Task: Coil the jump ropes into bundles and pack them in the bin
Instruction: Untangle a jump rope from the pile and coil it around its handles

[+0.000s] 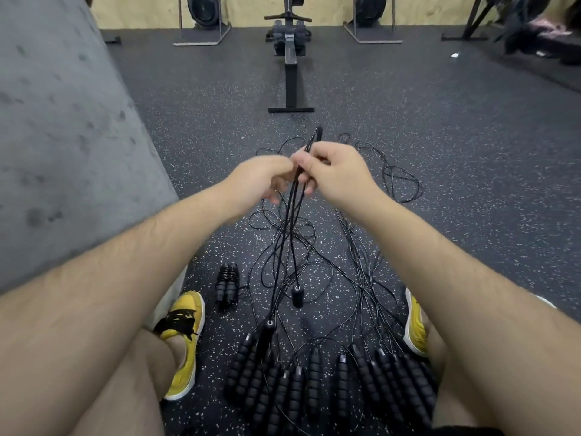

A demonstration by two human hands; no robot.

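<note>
Foam handles point(295, 388) on floor point(471, 184); left hand point(261, 180), right hand point(336, 174) pinch rope point(313, 138)

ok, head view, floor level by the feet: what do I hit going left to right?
Grey block → left yellow shoe → coiled jump rope bundle → dangling rope handle → right yellow shoe. The row of foam handles spans the middle, so it's left out.
</note>
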